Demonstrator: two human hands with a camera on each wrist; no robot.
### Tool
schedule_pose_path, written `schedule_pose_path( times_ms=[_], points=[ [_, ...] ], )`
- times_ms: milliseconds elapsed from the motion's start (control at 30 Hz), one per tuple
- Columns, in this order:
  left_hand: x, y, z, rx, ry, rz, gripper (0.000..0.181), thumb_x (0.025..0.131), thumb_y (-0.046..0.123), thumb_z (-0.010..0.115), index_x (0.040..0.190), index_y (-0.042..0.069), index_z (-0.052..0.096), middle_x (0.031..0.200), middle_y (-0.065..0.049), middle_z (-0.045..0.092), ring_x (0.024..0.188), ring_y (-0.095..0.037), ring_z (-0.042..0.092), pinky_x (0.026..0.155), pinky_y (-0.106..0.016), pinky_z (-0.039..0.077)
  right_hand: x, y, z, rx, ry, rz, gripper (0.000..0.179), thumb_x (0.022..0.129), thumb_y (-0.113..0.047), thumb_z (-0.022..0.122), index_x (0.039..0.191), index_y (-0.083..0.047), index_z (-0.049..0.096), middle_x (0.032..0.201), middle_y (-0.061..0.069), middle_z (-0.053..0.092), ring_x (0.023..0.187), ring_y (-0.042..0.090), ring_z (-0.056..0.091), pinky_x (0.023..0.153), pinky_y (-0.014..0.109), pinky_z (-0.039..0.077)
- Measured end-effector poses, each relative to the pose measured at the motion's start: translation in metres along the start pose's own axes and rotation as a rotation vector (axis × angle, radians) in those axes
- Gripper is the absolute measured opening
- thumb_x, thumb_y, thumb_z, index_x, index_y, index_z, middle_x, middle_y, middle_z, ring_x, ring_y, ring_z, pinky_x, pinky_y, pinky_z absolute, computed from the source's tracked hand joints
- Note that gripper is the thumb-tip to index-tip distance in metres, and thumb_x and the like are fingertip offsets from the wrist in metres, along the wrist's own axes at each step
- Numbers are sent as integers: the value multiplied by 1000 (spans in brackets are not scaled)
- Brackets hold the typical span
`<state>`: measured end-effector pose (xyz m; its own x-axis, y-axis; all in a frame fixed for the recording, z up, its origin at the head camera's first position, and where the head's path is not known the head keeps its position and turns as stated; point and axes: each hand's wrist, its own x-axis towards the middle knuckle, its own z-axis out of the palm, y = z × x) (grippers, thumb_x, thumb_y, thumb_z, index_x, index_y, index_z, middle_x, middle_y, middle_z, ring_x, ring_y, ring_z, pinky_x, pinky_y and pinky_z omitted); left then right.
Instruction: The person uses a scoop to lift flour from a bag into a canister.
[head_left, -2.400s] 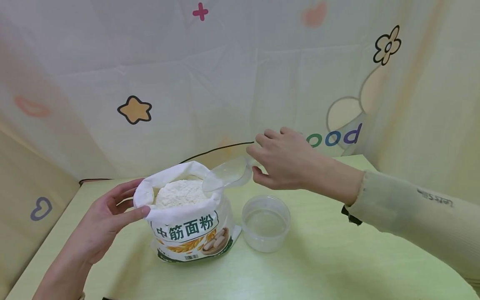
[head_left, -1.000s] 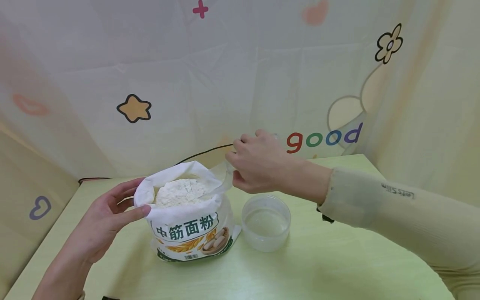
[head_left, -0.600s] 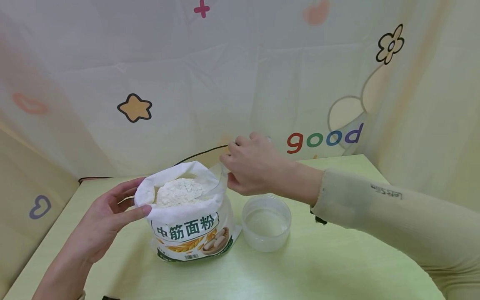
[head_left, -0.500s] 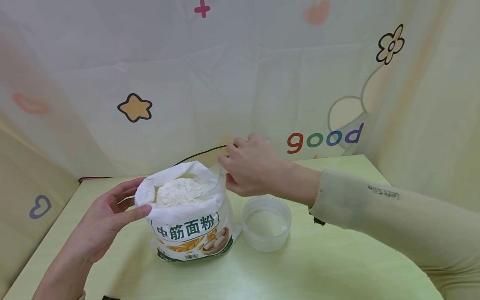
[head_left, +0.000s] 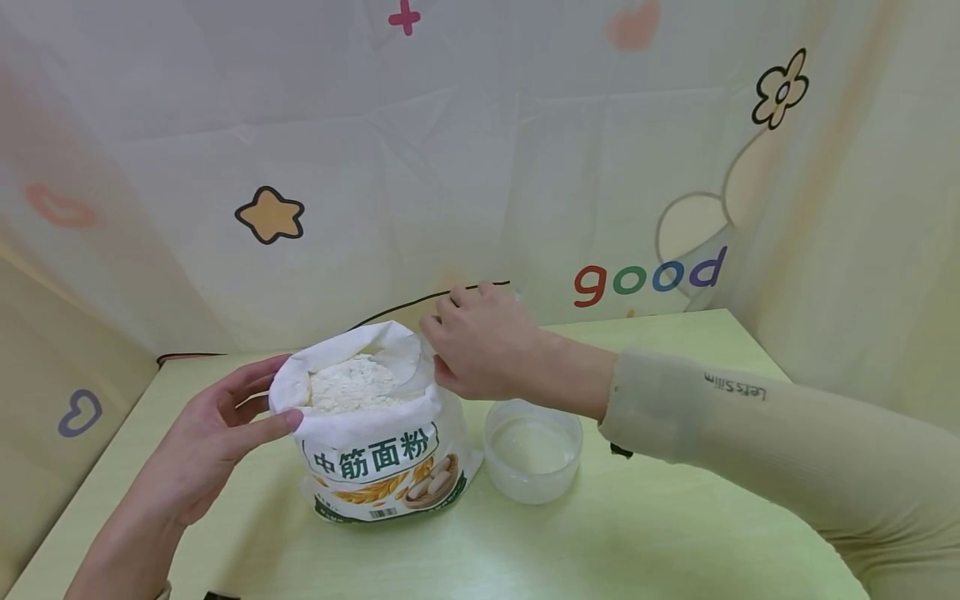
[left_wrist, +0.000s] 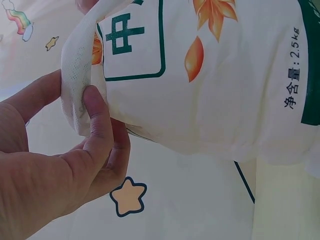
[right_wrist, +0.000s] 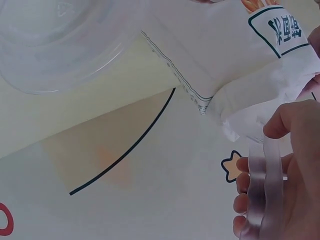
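A white flour bag (head_left: 375, 467) stands upright with its top rolled down, and white flour (head_left: 351, 383) fills it to near the rim. On the bag's left, my left hand (head_left: 217, 429) pinches the folded rim between thumb and fingers, as the left wrist view also shows. My right hand (head_left: 483, 346) is at the right rim. It grips the ribbed clear handle of a plastic scoop (right_wrist: 257, 192). The scoop's bowl dips into the bag and is mostly hidden by flour and bag. Beside the bag sits a clear round plastic tub (head_left: 532, 487), partly under my right wrist.
Behind the light green table (head_left: 660, 517) hangs a printed curtain (head_left: 450, 167), close past the bag and right hand. A small black object (head_left: 221, 596) shows at the bottom edge of the head view.
My right hand has moved left and slightly down, pushing the scoop from above the bag's rim into the flour. My left hand, the bag and the tub have stayed in place.
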<state>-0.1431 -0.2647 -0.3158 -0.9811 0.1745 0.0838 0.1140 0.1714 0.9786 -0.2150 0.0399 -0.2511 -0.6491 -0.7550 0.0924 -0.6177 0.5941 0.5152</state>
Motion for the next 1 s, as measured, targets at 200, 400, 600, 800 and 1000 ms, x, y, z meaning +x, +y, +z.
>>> schedule_pose_path(
  times_ms=[200,400,600,800,1000],
  points=[
    [0,0,0,21,5,-6,65,96,4,73,153,4,42,142,-8,48,116,-14,60,91,-22,52,-1,-4,1,-9,40,29,35,99,-40,52,115,-12,66,105,4,66,102,24,61,82,39,52],
    [-1,0,-1,28,7,-24,67,96,6,74,154,5,41,143,-8,47,117,-14,60,92,-22,52,-5,-7,3,0,66,84,32,101,-41,51,116,-17,66,103,7,66,100,27,60,84,45,49],
    [-1,1,-1,33,8,-24,66,96,6,74,154,6,41,143,-8,47,118,-14,59,92,-22,52,-6,-9,5,6,77,111,32,102,-42,50,118,-18,65,105,8,66,102,29,60,86,47,48],
    [-1,0,0,22,4,-5,64,96,5,73,153,5,43,143,-8,48,117,-14,60,92,-22,52,-5,-7,6,41,48,110,34,101,-42,51,122,-18,63,109,8,66,107,29,58,91,51,47],
    [-1,0,0,21,1,2,63,96,4,73,152,4,43,143,-9,47,117,-15,60,92,-22,52,-3,-5,5,68,31,116,32,101,-42,49,119,-18,63,108,6,66,107,28,59,92,51,47]
  ],
)
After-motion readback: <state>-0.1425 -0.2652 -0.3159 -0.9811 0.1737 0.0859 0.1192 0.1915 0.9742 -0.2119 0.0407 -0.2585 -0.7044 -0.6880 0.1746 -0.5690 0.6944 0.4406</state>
